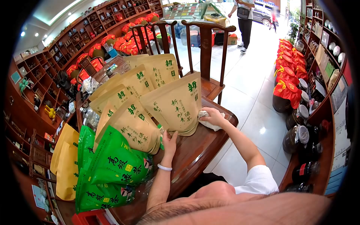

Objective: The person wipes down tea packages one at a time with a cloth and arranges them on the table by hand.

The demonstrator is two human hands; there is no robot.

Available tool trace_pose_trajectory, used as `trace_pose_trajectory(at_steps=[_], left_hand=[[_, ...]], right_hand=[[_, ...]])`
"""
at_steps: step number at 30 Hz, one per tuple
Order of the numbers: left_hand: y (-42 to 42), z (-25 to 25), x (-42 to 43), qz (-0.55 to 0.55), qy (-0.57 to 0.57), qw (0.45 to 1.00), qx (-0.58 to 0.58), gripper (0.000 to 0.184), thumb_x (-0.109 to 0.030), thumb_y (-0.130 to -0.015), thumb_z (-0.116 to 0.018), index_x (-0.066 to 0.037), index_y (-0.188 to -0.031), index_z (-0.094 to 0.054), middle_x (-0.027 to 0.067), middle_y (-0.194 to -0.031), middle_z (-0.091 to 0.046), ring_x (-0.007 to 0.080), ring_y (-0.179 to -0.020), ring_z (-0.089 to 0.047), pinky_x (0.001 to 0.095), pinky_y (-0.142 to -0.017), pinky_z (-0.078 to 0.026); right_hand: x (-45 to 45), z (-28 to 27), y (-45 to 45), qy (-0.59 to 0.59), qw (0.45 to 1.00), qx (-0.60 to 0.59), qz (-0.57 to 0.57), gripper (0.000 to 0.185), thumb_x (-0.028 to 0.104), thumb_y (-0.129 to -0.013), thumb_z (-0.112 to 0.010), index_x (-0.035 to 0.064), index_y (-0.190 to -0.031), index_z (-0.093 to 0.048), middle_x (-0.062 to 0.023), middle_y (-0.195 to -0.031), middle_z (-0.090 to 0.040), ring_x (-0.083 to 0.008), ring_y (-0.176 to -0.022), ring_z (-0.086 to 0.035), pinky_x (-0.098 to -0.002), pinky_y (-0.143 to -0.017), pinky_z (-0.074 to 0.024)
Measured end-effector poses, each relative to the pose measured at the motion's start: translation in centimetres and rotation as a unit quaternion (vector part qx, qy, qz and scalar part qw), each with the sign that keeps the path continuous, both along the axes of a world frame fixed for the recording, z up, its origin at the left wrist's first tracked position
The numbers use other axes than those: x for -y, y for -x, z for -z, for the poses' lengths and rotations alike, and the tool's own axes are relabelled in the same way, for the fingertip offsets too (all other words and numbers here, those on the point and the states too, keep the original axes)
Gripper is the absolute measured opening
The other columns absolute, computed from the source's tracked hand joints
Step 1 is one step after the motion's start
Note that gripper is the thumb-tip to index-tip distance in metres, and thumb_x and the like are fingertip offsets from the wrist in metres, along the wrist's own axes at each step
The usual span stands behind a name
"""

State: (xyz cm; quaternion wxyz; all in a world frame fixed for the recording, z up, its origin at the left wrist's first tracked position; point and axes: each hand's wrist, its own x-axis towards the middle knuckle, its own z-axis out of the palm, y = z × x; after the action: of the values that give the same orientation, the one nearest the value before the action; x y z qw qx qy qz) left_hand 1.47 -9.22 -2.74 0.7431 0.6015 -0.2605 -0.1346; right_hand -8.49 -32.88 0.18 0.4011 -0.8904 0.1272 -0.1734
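My right hand [213, 117] is closed on a white cloth [210, 124], pressed to the table beside the lower right edge of a kraft paper tea bag [174, 103]. That bag stands upright with green and black lettering. At its lower left corner is my left hand [170, 144], a white bangle on the wrist, thumb and fingers around the corner. Left of it stands another kraft bag [129, 125], with several more behind. Shiny green tea bags [120, 157] lean together at the near left, the front ones overlapping those behind.
The bags stand on a dark wooden table [202, 150], a wooden chair [205, 48] just beyond it. Yellow bags [67, 168] are at the left. Red-covered jars [287, 90] line the right shelves. A person [245, 22] stands near the entrance.
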Motion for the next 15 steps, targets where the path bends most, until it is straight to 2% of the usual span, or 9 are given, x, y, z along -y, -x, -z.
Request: trace_pose_trajectory(at_steps=[2, 4, 7, 8, 9, 11, 12, 13, 15], left_hand=[[0.2, 0.0, 0.2, -0.006, 0.011, 1.0, 0.025, 0.037, -0.004, -0.083, -0.058, 0.001, -0.117, -0.045, 0.0078, -0.108, -0.054, 0.0135, -0.097, -0.05, 0.0264, -0.083, -0.041], [-0.1, 0.3, 0.0, -0.022, -0.062, 0.995, 0.072, 0.054, -0.006, -0.081, -0.061, 0.002, -0.127, -0.035, 0.0136, -0.12, -0.048, 0.0212, -0.109, -0.046, 0.0319, -0.092, -0.038], [-0.2, 1.9, 0.4, -0.092, -0.088, 0.989, 0.074, 0.062, -0.009, -0.079, -0.063, 0.003, -0.13, -0.03, 0.0182, -0.124, -0.045, 0.0257, -0.116, -0.043, 0.0342, -0.097, -0.034], [-0.4, 2.1, 0.3, -0.082, -0.082, 0.991, 0.074, 0.067, -0.009, -0.078, -0.064, 0.004, -0.132, -0.027, 0.0217, -0.128, -0.041, 0.0289, -0.12, -0.04, 0.0354, -0.1, -0.031], [-0.6, 2.5, 0.3, -0.098, -0.081, 0.989, 0.074, 0.067, -0.009, -0.078, -0.064, 0.004, -0.132, -0.027, 0.0217, -0.128, -0.041, 0.0289, -0.12, -0.04, 0.0354, -0.1, -0.031], [-1.3, 3.7, 0.4, -0.061, -0.079, 0.989, 0.113, 0.065, -0.006, -0.08, -0.062, 0.002, -0.133, -0.026, 0.0182, -0.132, -0.037, 0.0247, -0.12, -0.04, 0.0332, -0.1, -0.032], [-1.0, 3.4, 0.4, -0.076, -0.083, 0.987, 0.111, 0.059, -0.008, -0.079, -0.063, 0.003, -0.129, -0.034, 0.0185, -0.128, -0.042, 0.0239, -0.118, -0.042, 0.0325, -0.099, -0.033], [-1.0, 3.3, 0.3, -0.09, -0.079, 0.987, 0.11, 0.059, -0.008, -0.079, -0.063, 0.003, -0.129, -0.034, 0.0185, -0.128, -0.042, 0.0239, -0.118, -0.042, 0.0325, -0.099, -0.033], [-1.0, 3.0, 0.1, -0.083, -0.17, 0.967, 0.169, 0.052, -0.01, -0.078, -0.064, 0.005, -0.123, -0.042, 0.0184, -0.122, -0.049, 0.0222, -0.116, -0.044, 0.0315, -0.097, -0.035]], right_hand=[[-0.3, 0.0, 0.2, 0.008, 1.0, 0.015, 0.008, 0.04, 0.028, -0.071, -0.068, 0.0152, -0.107, -0.059, -0.0115, -0.098, -0.061, -0.0301, -0.094, -0.056, -0.0372, -0.08, -0.043], [-0.8, -0.3, 0.3, 0.016, 0.999, 0.031, 0.01, 0.039, 0.027, -0.071, -0.067, 0.0161, -0.108, -0.059, -0.0106, -0.099, -0.062, -0.03, -0.094, -0.056, -0.0373, -0.081, -0.0431], [-1.2, -0.2, 0.4, 0.019, 0.998, 0.053, 0.03, 0.039, 0.024, -0.071, -0.067, 0.0175, -0.108, -0.058, -0.0104, -0.1, -0.061, -0.0297, -0.095, -0.056, -0.0379, -0.081, -0.0432], [-1.1, 0.5, 0.3, 0.025, 0.996, 0.062, 0.062, 0.038, 0.023, -0.071, -0.067, 0.0173, -0.108, -0.059, -0.0102, -0.101, -0.061, -0.0296, -0.095, -0.056, -0.0382, -0.081, -0.0432], [-1.0, 1.0, 0.1, 0.032, 0.993, 0.071, 0.092, 0.037, 0.023, -0.072, -0.067, 0.017, -0.107, -0.059, -0.01, -0.101, -0.061, -0.0294, -0.096, -0.056, -0.0384, -0.082, -0.0431], [-1.0, 1.1, 0.0, 0.047, 0.99, 0.061, 0.119, 0.036, 0.023, -0.072, -0.066, 0.016, -0.106, -0.059, -0.0101, -0.101, -0.062, -0.0294, -0.096, -0.056, -0.0388, -0.082, -0.0432], [-1.0, 0.9, -0.2, 0.045, 0.99, 0.06, 0.123, 0.035, 0.024, -0.072, -0.065, 0.0149, -0.105, -0.059, -0.0104, -0.1, -0.062, -0.0298, -0.095, -0.056, -0.0393, -0.081, -0.0432], [-1.1, 0.9, -0.2, 0.056, 0.987, 0.069, 0.133, 0.034, 0.025, -0.074, -0.064, 0.0142, -0.105, -0.059, -0.0112, -0.098, -0.062, -0.03, -0.095, -0.057, -0.0397, -0.081, -0.0431], [-1.2, 0.6, -0.4, 0.029, 0.986, 0.041, 0.16, 0.033, 0.027, -0.074, -0.063, 0.0136, -0.105, -0.059, -0.0121, -0.097, -0.062, -0.0302, -0.093, -0.057, -0.0399, -0.08, -0.0429]])
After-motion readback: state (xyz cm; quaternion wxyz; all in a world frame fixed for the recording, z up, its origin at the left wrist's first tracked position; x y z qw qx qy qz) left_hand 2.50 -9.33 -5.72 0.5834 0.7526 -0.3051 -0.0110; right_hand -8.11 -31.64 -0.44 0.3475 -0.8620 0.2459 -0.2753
